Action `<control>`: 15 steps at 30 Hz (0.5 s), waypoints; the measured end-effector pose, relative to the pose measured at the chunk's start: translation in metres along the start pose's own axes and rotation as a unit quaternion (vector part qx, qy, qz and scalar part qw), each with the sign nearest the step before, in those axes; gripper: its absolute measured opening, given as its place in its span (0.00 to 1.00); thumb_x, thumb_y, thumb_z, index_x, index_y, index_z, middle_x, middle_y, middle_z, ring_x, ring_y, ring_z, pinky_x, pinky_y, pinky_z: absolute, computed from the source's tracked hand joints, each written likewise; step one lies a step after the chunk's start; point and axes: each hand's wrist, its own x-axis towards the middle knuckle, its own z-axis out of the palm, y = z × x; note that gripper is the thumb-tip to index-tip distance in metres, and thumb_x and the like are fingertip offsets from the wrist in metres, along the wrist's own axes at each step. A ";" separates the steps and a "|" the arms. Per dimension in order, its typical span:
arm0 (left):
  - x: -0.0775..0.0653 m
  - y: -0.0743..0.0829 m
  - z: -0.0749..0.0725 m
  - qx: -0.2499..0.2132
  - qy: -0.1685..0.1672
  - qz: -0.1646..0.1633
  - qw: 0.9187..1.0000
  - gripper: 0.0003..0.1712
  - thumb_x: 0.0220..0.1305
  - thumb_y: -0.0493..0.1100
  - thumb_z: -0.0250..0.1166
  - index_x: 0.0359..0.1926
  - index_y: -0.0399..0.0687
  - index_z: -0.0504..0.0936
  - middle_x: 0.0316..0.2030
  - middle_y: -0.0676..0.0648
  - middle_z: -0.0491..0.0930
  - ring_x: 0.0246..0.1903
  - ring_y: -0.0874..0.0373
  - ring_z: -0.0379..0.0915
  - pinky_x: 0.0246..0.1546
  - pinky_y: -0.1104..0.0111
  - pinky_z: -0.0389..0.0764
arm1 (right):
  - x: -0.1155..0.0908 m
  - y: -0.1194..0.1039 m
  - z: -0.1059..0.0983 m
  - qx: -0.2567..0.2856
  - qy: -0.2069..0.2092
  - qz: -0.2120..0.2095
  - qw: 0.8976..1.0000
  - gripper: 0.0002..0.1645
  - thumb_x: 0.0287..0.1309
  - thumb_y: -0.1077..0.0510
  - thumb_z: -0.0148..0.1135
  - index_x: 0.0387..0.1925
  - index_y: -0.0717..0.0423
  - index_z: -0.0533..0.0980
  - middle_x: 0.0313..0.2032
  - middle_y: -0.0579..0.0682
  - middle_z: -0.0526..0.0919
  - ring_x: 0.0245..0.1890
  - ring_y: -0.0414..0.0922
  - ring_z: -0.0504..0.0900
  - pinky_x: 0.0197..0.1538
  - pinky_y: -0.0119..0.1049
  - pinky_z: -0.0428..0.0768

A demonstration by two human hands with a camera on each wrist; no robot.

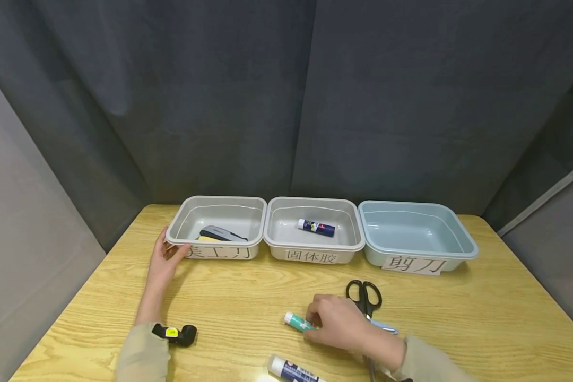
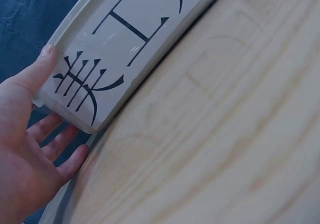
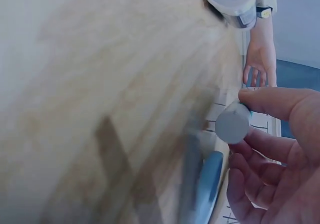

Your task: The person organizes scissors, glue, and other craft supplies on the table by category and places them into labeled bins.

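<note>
At the left, my left hand (image 1: 164, 262) holds the front corner of a light grey bin (image 1: 179, 228), thumb on its rim; the left wrist view shows the other fingers against the bin's side. Inside that bin lies a grey and black utility knife (image 1: 219, 233) with something yellow beside it. My right hand (image 1: 339, 321) pinches a small green glue stick (image 1: 297, 321) with a white cap, low over the table. In the right wrist view the glue stick's round end (image 3: 232, 126) shows between thumb and fingers. Black-handled scissors (image 1: 362, 302) lie behind this hand, partly hidden by it.
A middle grey bin (image 1: 284, 228) holds a dark blue glue stick (image 1: 317, 227). Beside it stands a blue bin (image 1: 401, 228). A larger glue stick (image 1: 293, 370) lies at the near edge, and a light blue object (image 1: 384, 326) rests by the scissors. Dark curtains (image 1: 219, 106) hang behind.
</note>
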 end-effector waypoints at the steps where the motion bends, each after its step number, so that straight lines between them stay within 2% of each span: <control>1: 0.000 0.000 0.000 0.000 -0.001 -0.002 1.000 0.46 0.51 0.49 0.61 0.65 0.59 0.43 0.58 0.40 0.57 0.55 0.49 0.54 0.54 0.58 0.61 | 0.001 0.000 -0.001 0.001 0.004 -0.002 1.000 0.10 0.35 0.44 0.64 0.18 0.42 0.75 0.18 0.34 0.66 0.17 0.31 0.63 0.18 0.24 0.63; 10: 0.002 -0.001 0.000 -0.002 0.000 -0.010 1.000 0.46 0.50 0.49 0.62 0.65 0.61 0.42 0.59 0.41 0.56 0.56 0.50 0.54 0.55 0.59 0.60 | 0.009 0.007 -0.014 0.048 0.005 -0.005 0.999 0.07 0.37 0.52 0.64 0.22 0.47 0.76 0.19 0.36 0.71 0.18 0.31 0.66 0.20 0.23 0.66; 15: 0.002 -0.002 0.000 -0.010 -0.001 -0.009 1.000 0.46 0.50 0.48 0.62 0.65 0.60 0.42 0.59 0.41 0.56 0.56 0.49 0.53 0.55 0.58 0.59 | 0.012 0.012 -0.021 0.046 0.016 -0.007 0.999 0.08 0.38 0.54 0.65 0.25 0.49 0.76 0.21 0.37 0.72 0.19 0.32 0.67 0.22 0.23 0.68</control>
